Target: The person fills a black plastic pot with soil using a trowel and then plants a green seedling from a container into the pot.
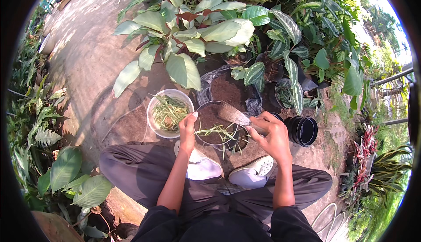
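My right hand (pixel 270 136) grips the handle of a garden trowel (pixel 233 113), whose soil-coated blade lies over a round pot of soil (pixel 210 114). My left hand (pixel 188 131) is at that pot's left rim, its thumb and fingers close together; whether they pinch the rim is hard to tell. Thin green-and-white striped leaves (pixel 215 131) lie across the pot's near side. A small dark pot with similar leaves (pixel 242 138) stands against its right side. Left of my left hand, a white bucket (pixel 150 118) holds grassy cuttings (pixel 169 112). Beyond the pot, a black plastic bag (pixel 205 85) holds dark soil (pixel 228 89).
Empty black nested pots (pixel 301 131) lie to the right. A large broad-leaved plant (pixel 194 35) overhangs from the far side, with striped-leaf potted plants (pixel 291 66) beside it. My shoes (pixel 251 173) are close before the pots. A pale hose (pixel 325 219) lies at the lower right.
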`<state>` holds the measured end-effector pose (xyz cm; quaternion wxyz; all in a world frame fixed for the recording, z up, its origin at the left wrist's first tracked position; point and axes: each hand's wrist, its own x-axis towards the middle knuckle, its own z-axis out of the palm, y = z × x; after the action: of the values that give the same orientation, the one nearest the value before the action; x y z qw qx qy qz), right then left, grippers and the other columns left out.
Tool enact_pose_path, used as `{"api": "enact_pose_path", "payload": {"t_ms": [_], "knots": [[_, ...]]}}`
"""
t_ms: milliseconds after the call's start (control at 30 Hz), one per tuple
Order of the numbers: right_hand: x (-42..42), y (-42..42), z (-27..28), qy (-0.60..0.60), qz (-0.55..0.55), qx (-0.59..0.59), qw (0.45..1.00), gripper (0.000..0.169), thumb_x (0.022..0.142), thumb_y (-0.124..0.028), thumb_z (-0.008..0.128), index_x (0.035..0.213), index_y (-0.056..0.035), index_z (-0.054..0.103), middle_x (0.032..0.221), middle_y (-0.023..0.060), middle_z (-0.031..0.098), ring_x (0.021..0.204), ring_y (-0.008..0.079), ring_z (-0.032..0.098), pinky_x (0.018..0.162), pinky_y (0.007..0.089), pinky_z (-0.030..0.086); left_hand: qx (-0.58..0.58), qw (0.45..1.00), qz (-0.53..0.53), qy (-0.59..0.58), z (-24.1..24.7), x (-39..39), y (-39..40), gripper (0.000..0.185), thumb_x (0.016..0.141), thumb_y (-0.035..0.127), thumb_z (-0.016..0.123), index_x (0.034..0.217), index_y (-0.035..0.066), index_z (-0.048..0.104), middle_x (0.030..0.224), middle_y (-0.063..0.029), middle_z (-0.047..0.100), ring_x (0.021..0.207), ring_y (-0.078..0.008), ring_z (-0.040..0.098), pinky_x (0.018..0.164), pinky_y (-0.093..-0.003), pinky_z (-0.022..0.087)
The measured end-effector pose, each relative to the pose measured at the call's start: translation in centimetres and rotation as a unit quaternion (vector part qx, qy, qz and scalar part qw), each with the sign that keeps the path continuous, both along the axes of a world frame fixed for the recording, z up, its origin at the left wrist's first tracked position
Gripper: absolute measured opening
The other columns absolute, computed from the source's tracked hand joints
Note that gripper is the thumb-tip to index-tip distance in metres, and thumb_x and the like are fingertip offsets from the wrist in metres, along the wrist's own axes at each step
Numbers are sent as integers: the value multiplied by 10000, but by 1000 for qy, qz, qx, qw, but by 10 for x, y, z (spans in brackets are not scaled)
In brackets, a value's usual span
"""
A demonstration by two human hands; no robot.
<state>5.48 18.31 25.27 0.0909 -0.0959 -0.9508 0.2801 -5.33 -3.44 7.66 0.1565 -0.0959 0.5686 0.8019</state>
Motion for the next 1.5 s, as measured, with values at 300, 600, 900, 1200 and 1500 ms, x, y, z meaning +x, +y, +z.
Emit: {"api": "enact_pose_path", "payload": {"t_ms": [300,600,900,1200,1500], "knots": [[8,5,17,-42,83,-65,994,246,790,-208,811,1012,-101,806,884,41,670,721,249,671,668,366,524,37,999,3,-35,3,0,2,352,954,330,640,949,-18,692,919,8,650,885,-106,543,876,-275,419],[-5,-7,-8,65,74,95,991,230,780,-116,811,1008,-135,797,885,28,640,700,219,654,641,360,522,4,1000,-21,-14,3,3,3,488,943,369,652,1112,-88,687,1048,-43,670,1012,-131,555,976,-289,402],[-1,0,-5,39,24,-27,999,246,787,-149,820,1032,-133,807,907,36,661,698,215,660,646,345,513,28,999,-20,-26,1,0,1,492,942,390,639,1088,-77,696,1065,-64,680,1013,-144,575,973,-299,419],[-4,-5,0,6,76,76,994,206,778,-137,818,983,-124,800,904,29,664,705,248,666,666,380,533,39,998,-27,-30,1,0,1,433,951,361,621,1050,-52,702,986,-40,678,918,-135,579,893,-291,451],[-11,-7,0,49,75,47,995,224,770,-110,815,992,-138,801,914,27,662,708,249,662,661,383,529,37,998,-24,-35,-7,-2,-1,417,944,351,626,1018,-52,702,973,-28,681,919,-122,568,905,-287,435]]}}
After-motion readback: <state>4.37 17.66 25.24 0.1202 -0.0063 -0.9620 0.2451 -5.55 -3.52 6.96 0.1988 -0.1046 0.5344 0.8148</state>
